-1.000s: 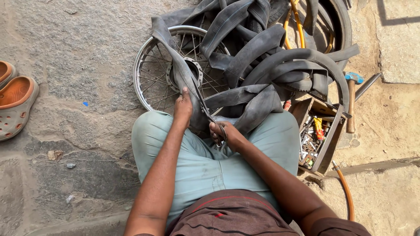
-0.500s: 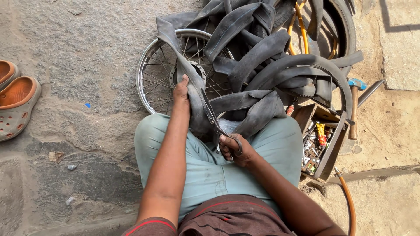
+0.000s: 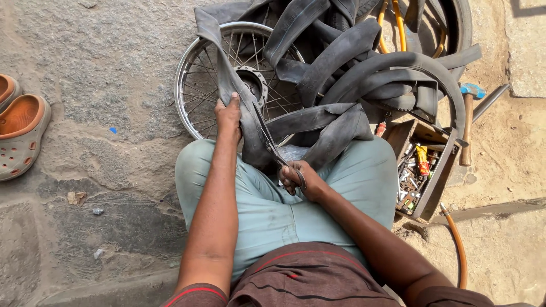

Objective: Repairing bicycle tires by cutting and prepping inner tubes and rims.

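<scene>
Black rubber inner tube strip: flat, dusty, slack band running from the far tangle of tubes over the spoked wheel toward the near lap, draped across the knees. Scissors: dark metal, blades lying along the strip's right edge, tips pointing far, handles near, at the lap.

One head-worn camera looks steeply down, close over the seated person's lap and ground
</scene>
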